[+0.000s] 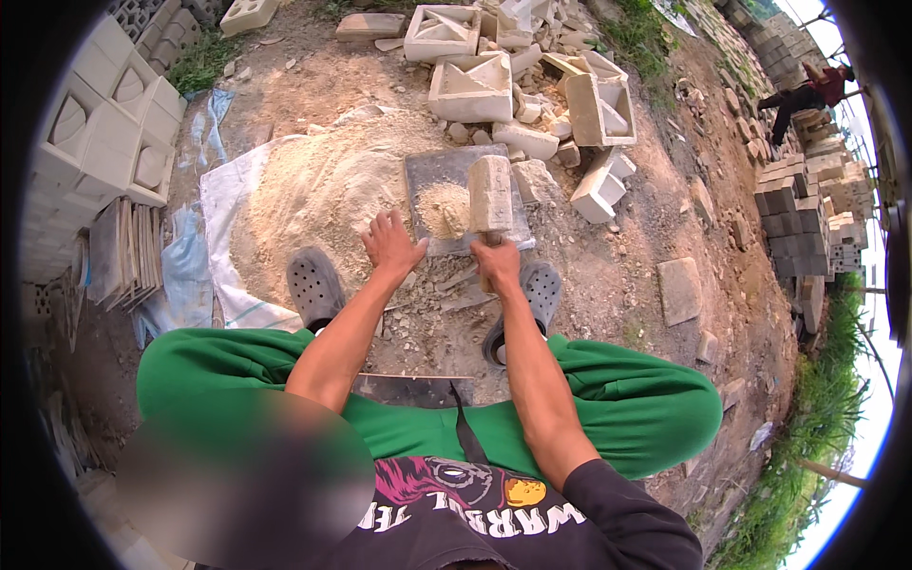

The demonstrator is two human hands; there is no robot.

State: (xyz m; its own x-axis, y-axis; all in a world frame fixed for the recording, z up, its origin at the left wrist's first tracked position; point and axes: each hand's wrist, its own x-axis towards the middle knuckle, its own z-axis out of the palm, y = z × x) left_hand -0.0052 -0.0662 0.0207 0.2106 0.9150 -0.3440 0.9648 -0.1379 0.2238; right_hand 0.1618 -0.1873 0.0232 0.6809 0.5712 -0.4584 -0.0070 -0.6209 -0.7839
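Note:
My right hand (pixel 498 264) is wrapped round the handle of a mallet with a blocky, dust-coated head (pixel 490 193). That head is over the right part of a flat dark slab (pixel 424 169), hiding some of it. A small heap of pale crushed grit (pixel 442 209) lies on the slab, left of the mallet. My left hand (pixel 391 243) is open, fingers stretched forward, by the slab's near left corner and the edge of a wide spread of pale powder (pixel 318 185). It holds nothing. Under the powder lies a white woven sack (pixel 224 214).
Broken cream-coloured moulded blocks (pixel 472 87) and rubble are heaped beyond the slab. Stacked pale blocks (pixel 104 104) and thin boards (pixel 128 252) stand at left. Grey block stacks (pixel 796 218) and a person (pixel 807 100) are at far right. My clogs (pixel 315 285) flank the work spot.

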